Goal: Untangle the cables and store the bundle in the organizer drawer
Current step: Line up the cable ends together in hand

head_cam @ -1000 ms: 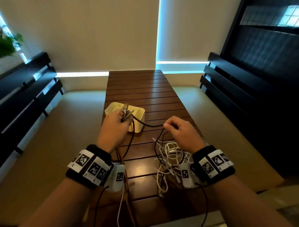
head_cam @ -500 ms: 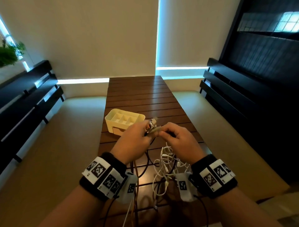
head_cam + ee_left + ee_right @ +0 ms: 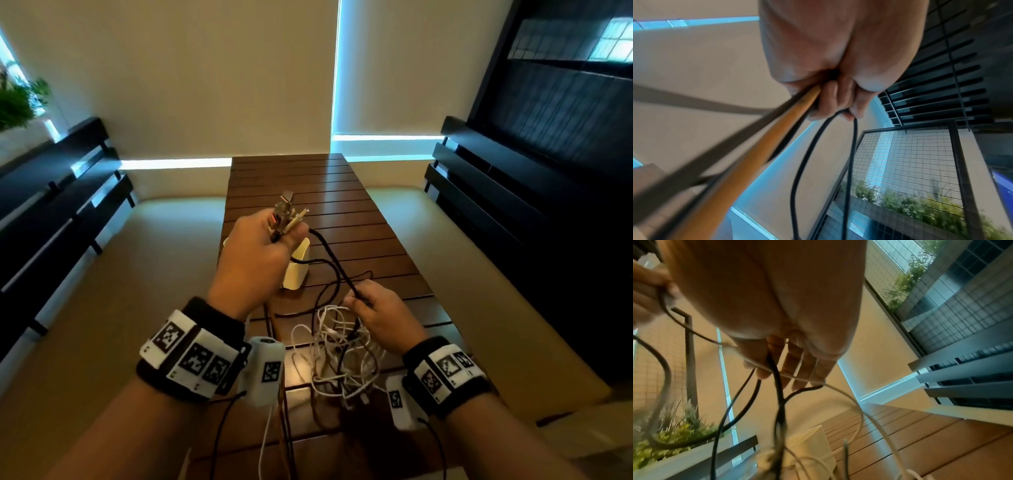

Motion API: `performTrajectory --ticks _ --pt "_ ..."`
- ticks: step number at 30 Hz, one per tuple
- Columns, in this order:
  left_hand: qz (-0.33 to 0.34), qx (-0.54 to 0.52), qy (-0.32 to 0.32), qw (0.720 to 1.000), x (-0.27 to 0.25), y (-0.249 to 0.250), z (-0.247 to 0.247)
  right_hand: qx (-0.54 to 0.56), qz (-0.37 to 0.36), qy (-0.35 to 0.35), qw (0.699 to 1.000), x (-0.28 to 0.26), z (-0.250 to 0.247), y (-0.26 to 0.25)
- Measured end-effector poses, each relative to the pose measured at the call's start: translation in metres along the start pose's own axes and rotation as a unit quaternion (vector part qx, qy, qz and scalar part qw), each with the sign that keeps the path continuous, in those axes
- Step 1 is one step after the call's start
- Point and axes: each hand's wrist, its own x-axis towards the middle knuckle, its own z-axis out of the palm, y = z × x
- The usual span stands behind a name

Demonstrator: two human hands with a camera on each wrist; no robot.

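Left hand (image 3: 255,263) raised, fist closed round gathered connector ends (image 3: 286,216) and dark cords. Right hand (image 3: 380,310) lower, pinching black cable (image 3: 334,260) stretched taut from left fist. Beneath right hand, white cable tangle (image 3: 337,353) heaped on slatted wooden table (image 3: 342,192), dark strands threaded through. Cream organizer (image 3: 297,270) behind left hand, mostly hidden; drawer state not visible. Probably mid-untangling: few ends separated, most knotted, bundling and storing left.

Glossy slatted wood table (image 3: 359,212)
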Motion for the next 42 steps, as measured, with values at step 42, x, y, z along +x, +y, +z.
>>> performTrajectory --ticks 42 --pt "-0.137 0.109 -0.162 0.971 -0.001 -0.044 -0.008 0.159 0.002 0.109 0.981 0.009 -0.035 -0.036"
